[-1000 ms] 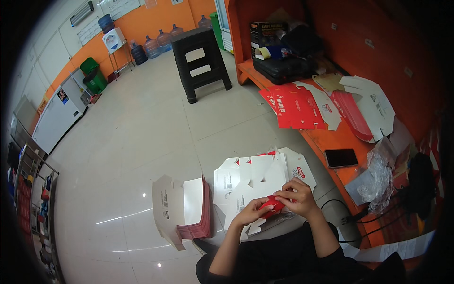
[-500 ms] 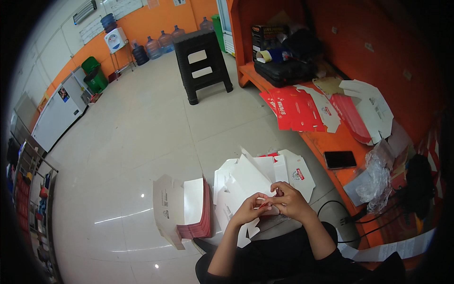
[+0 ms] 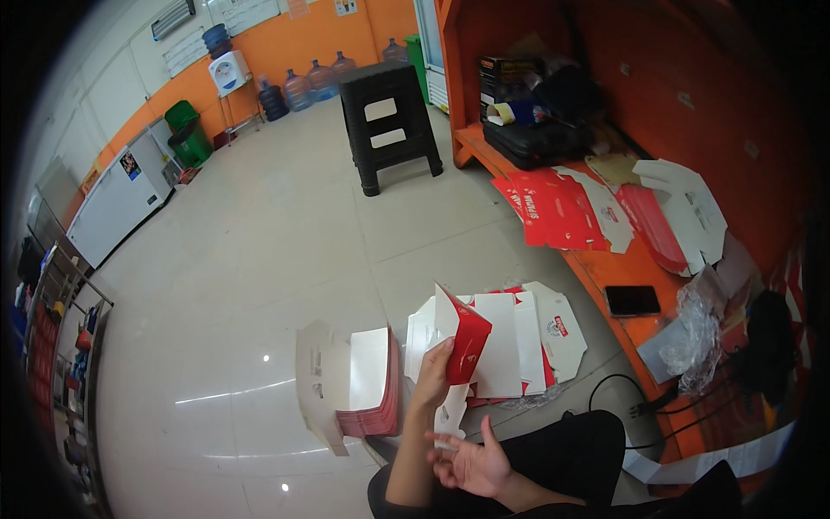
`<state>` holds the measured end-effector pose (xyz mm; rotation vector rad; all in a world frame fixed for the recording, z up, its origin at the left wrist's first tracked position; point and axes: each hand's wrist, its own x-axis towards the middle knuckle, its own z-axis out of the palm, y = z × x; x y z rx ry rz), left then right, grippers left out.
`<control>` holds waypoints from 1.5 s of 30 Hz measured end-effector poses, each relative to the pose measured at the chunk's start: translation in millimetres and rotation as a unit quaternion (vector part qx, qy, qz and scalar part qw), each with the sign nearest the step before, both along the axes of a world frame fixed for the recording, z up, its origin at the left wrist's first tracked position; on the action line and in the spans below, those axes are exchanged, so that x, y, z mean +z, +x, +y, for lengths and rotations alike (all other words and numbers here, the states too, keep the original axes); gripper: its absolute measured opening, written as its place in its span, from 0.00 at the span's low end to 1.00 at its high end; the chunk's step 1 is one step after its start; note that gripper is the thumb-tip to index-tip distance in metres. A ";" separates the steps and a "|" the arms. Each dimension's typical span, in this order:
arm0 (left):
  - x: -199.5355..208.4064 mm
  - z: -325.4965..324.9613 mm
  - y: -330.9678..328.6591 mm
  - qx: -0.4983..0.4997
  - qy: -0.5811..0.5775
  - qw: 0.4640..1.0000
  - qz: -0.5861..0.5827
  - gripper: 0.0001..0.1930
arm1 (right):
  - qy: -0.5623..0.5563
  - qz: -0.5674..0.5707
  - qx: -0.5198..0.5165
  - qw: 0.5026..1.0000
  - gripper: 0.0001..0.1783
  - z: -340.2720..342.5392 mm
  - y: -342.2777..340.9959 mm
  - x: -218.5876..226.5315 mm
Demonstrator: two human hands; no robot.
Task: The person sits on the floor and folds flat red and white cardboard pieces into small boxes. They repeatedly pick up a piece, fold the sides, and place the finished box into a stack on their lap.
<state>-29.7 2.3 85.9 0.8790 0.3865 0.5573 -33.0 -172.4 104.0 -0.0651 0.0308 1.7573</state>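
Left hand (image 3: 435, 374) grips a part-folded red-and-white cardboard piece (image 3: 468, 344) above flat white-and-red cardboard sheets (image 3: 501, 368), not yet folded. Right hand (image 3: 477, 465) empty, thumb wide. Leftward — red-edged white cardboard stack (image 3: 370, 372), already bent.

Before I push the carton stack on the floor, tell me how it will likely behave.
The carton stack will probably slide, since the floor looks smooth and shiny. Its thin layers might shift apart, as no strap shows around them. The flap jutting left looks like thin board and could bend.
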 end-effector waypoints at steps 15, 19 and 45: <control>3.7 12.5 -6.4 0.374 0.258 0.891 0.019 0.12 | -0.217 -0.143 -0.368 0.893 0.07 80.7 64.6 -9.0; 19.8 5.9 -5.9 0.387 0.218 0.896 0.011 0.08 | -0.197 -0.332 -0.433 0.815 0.06 83.3 73.5 14.4; 17.7 -33.7 15.3 0.395 0.086 0.913 -0.060 0.06 | -0.185 -0.349 -0.513 0.762 0.08 94.3 42.0 10.8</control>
